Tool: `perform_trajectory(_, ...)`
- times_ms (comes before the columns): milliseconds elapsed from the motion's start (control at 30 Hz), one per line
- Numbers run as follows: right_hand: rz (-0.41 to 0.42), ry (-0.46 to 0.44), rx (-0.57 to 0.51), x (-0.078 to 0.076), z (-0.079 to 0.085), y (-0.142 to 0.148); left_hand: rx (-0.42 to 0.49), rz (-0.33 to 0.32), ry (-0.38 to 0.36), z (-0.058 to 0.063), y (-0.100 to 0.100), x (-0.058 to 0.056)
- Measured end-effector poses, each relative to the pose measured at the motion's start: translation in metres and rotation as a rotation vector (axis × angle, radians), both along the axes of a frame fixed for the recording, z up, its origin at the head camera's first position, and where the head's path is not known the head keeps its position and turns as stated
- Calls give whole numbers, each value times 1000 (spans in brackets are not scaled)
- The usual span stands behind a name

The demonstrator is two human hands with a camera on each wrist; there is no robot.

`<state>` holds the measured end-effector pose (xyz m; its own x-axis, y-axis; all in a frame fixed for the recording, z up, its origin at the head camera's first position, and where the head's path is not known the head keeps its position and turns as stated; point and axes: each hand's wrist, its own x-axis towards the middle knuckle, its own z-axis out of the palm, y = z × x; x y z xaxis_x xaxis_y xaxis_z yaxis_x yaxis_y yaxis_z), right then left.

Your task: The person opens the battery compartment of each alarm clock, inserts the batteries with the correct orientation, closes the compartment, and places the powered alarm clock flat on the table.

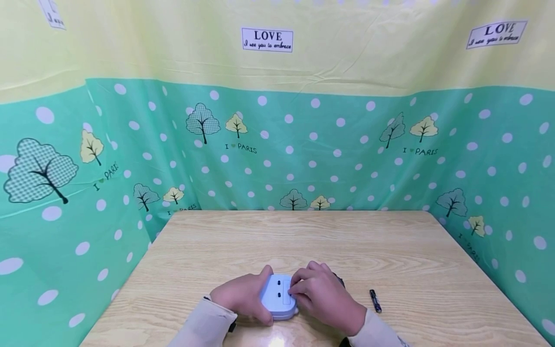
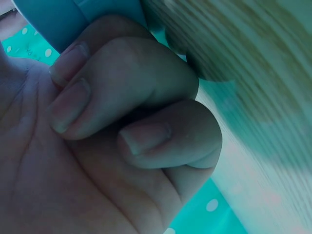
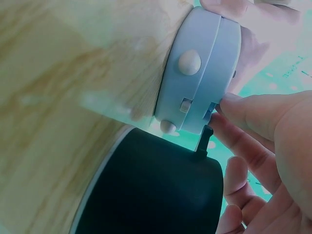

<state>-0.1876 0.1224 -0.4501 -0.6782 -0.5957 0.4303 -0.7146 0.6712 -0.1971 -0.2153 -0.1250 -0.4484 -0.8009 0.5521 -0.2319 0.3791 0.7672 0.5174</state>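
Observation:
A light blue, rounded, flat case [image 1: 277, 311] lies near the table's front, with two small black knobs and a rectangular battery cover [image 1: 286, 298] on its upper face. My left hand [image 1: 248, 295] grips its left side, thumb and fingers spread around the edge. In the left wrist view, curled fingers [image 2: 126, 83] lie against the blue case. My right hand [image 1: 323, 295] pinches with thumb and forefinger at the cover's right edge. From the right wrist view, the thumb [image 3: 253, 109] meets the case beside a small slot, and round white bumps [image 3: 190, 62] show on its side.
Right of my right hand lies a small black cylinder [image 1: 375, 301] with light markings, like a battery. A dark item [image 1: 339, 279] is partly hidden behind that hand. Close to the right wrist camera stands a large black object [image 3: 161, 185] with a small tab. Patterned curtains [image 1: 303, 144] surround the table.

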Motion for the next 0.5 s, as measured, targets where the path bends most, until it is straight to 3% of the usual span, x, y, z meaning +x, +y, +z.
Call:
perform_trajectory(200, -2, 3, 18, 0, 1, 0, -34, -3, 14, 2, 0, 1)
perform_trajectory(500, -16, 22, 24, 1, 8, 3, -163, 21, 84, 9, 2, 8)
